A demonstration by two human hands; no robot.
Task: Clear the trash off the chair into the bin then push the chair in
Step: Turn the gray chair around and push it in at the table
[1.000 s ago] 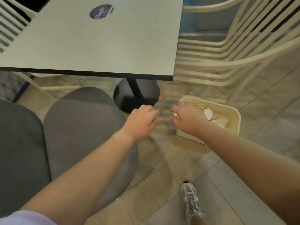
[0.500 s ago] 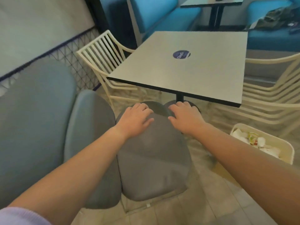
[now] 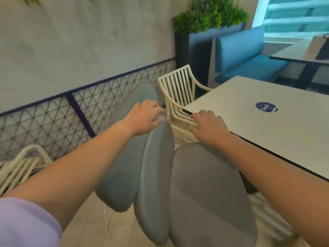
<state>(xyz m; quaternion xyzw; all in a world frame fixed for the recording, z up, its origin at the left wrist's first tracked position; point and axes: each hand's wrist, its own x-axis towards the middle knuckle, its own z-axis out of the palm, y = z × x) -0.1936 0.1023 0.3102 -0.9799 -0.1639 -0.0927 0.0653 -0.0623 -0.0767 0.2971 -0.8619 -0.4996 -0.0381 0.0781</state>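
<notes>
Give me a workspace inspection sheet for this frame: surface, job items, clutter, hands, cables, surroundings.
Surface: table bare except a round blue sticker.
Job's things: grey chair beside the table edge, no trash seen on it; bin out of view.
Clutter: nothing seen.
Grippers: left hand on the backrest top; right hand at the seat's far edge.
Cables: nothing seen.
Surroundings: cream slatted chair, mesh fence, blue bench, planter.

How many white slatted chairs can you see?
2. One white chair stands at the table's far corner; another sits at the left edge. Others may be hidden.
</notes>
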